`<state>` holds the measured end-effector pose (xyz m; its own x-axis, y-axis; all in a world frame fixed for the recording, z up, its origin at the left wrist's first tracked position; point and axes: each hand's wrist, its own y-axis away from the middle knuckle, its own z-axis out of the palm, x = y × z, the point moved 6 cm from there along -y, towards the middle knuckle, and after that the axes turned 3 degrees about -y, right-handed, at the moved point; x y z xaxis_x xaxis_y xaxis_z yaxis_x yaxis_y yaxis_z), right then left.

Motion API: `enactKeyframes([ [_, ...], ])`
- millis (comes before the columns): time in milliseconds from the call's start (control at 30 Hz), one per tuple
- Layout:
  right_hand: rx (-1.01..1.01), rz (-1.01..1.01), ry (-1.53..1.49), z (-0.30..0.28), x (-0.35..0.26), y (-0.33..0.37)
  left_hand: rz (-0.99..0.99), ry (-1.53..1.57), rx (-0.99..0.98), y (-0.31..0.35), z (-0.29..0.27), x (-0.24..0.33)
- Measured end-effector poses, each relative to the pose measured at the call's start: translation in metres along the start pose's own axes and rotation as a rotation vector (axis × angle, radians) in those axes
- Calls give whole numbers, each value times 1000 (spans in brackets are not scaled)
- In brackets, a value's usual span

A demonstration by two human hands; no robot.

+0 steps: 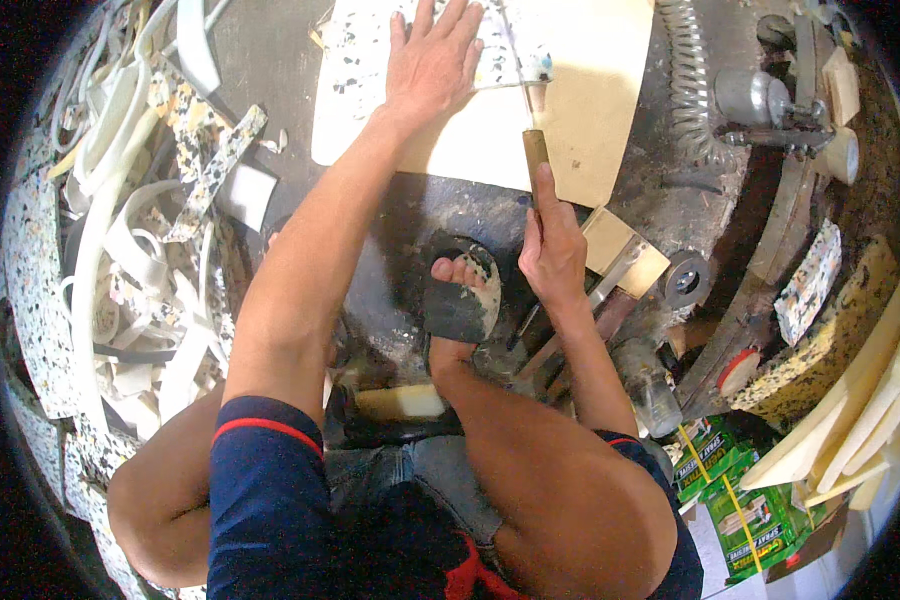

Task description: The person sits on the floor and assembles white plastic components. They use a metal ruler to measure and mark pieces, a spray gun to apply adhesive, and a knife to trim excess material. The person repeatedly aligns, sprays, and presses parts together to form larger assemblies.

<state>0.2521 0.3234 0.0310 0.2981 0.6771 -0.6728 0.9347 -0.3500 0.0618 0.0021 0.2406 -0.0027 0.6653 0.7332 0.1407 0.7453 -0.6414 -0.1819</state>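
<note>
My left hand (432,55) lies flat with its fingers spread, pressing on a white foam sheet (355,45) flecked with black and other colours. The sheet rests on a cream board (595,130) at the top of the view. My right hand (553,250) grips the wooden handle of a long, thin-bladed knife (534,150), index finger stretched along it. Its blade points away from me and lies along the right part of the foam, which reaches past it slightly on the right. The far end of the blade runs up to the picture's edge.
White and speckled foam offcuts (120,250) pile up on the left. At right are a coiled clear hose (685,80), a spray gun (760,100), cream foam sheets (850,430) and green packages (760,510). A sandalled foot (460,290) and a tan block (620,245) sit below the board.
</note>
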Motion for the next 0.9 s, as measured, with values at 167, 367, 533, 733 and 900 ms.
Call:
enactKeyframes([
  [167, -10, 32, -21, 6, -3, 3, -37, 23, -51, -6, -6, 3],
  [367, -16, 25, -2, 5, -3, 5, -32, 31, -34, -4, -11, 5],
  [533, -5, 7, 3, 5, -3, 4, -34, 19, -47, -6, -10, 5],
  [733, -1, 7, -26, 4, -6, 5, -42, 9, -74, -6, -7, 4],
  [900, 10, -43, -3, 3, -9, 5, -36, 6, -77, -7, -8, 4],
])
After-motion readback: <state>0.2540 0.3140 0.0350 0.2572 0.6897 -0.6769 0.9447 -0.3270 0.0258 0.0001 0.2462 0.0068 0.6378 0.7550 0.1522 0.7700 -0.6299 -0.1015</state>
